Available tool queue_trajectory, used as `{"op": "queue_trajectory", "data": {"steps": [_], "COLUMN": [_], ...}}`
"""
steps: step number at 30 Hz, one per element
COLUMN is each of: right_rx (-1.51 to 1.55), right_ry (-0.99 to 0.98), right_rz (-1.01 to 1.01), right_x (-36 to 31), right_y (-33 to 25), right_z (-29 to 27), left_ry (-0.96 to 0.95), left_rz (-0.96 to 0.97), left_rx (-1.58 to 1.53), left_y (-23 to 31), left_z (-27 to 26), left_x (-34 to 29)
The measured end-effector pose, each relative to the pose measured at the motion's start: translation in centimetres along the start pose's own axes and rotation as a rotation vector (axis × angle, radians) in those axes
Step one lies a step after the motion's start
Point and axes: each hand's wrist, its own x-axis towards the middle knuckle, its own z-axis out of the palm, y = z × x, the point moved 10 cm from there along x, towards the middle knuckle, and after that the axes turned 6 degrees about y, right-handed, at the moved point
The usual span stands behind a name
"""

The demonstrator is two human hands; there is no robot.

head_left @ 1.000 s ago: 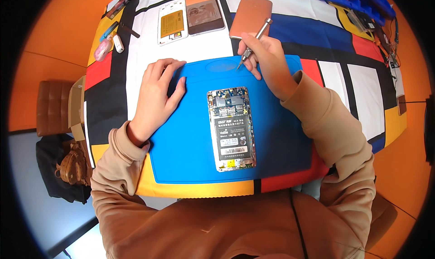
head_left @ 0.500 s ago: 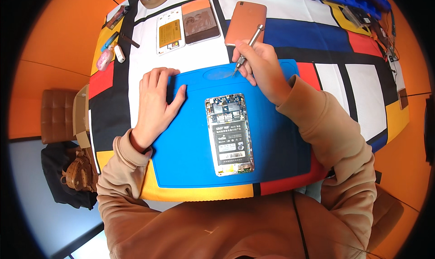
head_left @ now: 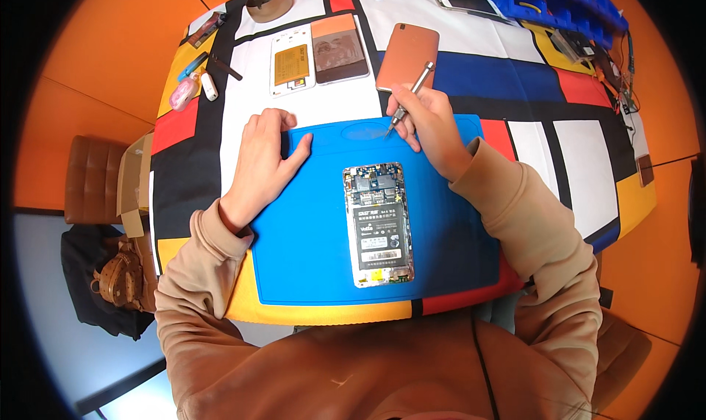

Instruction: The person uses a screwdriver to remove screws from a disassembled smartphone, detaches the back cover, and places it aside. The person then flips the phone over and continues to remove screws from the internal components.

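Observation:
My right hand (head_left: 428,126) pinches a metal precision screwdriver (head_left: 413,96), its tip pointing down at the far edge of the blue mat (head_left: 309,265), by an oval recess (head_left: 365,134). On the mat lies an opened smartphone (head_left: 380,236), its black battery and circuit board bare. The screwdriver is apart from that phone. My left hand (head_left: 259,159) rests with fingers spread at the mat's far left corner and holds nothing. Just beyond my right hand lies an orange-brown phone back cover (head_left: 407,56).
Past the mat lie a white opened phone (head_left: 292,61) and a brown-and-orange phone panel (head_left: 340,50). At the left are a pink bottle (head_left: 184,94) and a dark ring-shaped holder (head_left: 269,2). A blue parts bin (head_left: 562,4) and another phone (head_left: 467,3) stand far right.
The whole view has shifted slightly, so the table things sit lower in the picture. Both hands keep nearly the same pose, the screwdriver still at the mat's far edge.

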Motion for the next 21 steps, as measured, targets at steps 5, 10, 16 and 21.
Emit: {"op": "queue_trajectory", "data": {"steps": [5,10,16,21], "right_rx": [-0.005,-0.004,0.027,0.039], "right_ry": [-0.012,-0.018,-0.016,0.006], "right_rz": [-0.01,-0.026,-0.029,-0.021], "right_x": [0.0,0.0,0.1,0.4], "right_y": [0.0,-0.1,-0.2,-0.2], "right_z": [0.1,0.1,0.1,0.0], "left_ry": [-0.004,-0.079,-0.35,-0.331], "left_rz": [0.061,-0.053,-0.457,-0.304], "left_rx": [0.052,0.046,-0.821,-0.921], "left_y": [-0.2,-2.3,-5.3,-4.3], "left_z": [-0.5,-0.8,0.2,-2.0], "left_x": [0.4,0.7,0.1,-1.8]}}
